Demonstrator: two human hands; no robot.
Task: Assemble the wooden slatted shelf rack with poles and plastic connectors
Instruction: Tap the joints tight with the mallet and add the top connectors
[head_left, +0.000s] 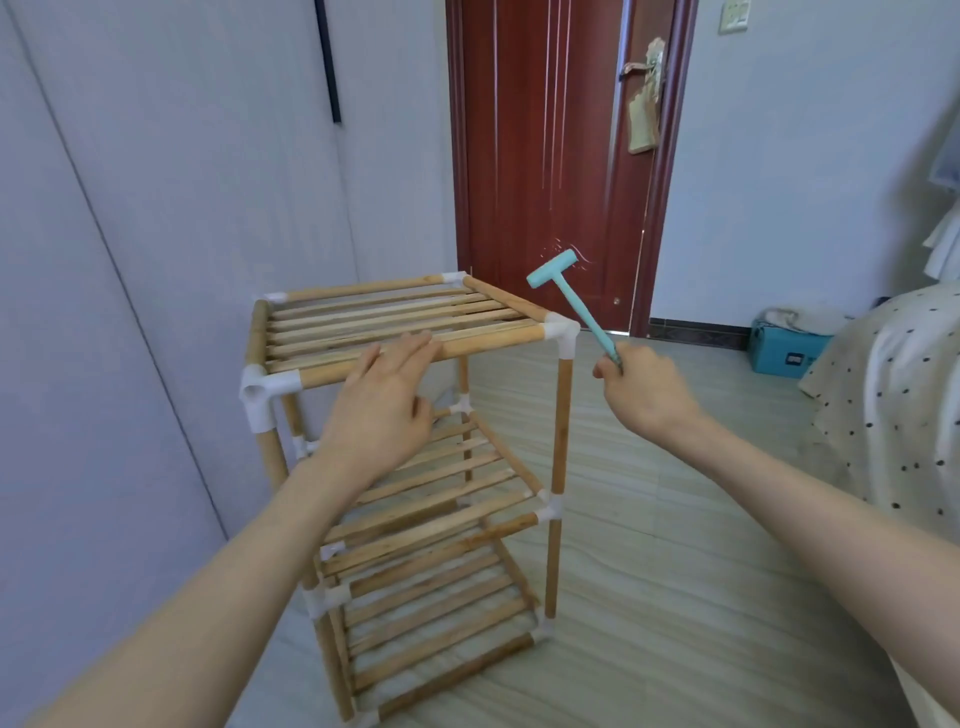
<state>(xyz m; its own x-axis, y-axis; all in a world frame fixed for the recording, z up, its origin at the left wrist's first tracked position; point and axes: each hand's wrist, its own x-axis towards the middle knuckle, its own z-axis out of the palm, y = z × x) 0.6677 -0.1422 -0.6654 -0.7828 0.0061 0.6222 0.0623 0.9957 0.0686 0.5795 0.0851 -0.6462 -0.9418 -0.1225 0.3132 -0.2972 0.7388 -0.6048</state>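
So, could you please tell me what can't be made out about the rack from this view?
Head view only:
- Rack middle shelf's near-left part: hidden behind the left hand and forearm.
- Bottom near corner: cut off by the lower edge.
- Mallet handle end: wrapped inside the right hand.
- Connector seating: too small to judge.

A dark red door (545, 156) with a brass handle (647, 65) is seen behind. A teal box (787, 353) is set on the floor beside a polka-dotted cloth (893, 395)

Tan rack (395, 332), white connectors (563, 335), teal hammer (571, 296), red-brown door (545, 156).
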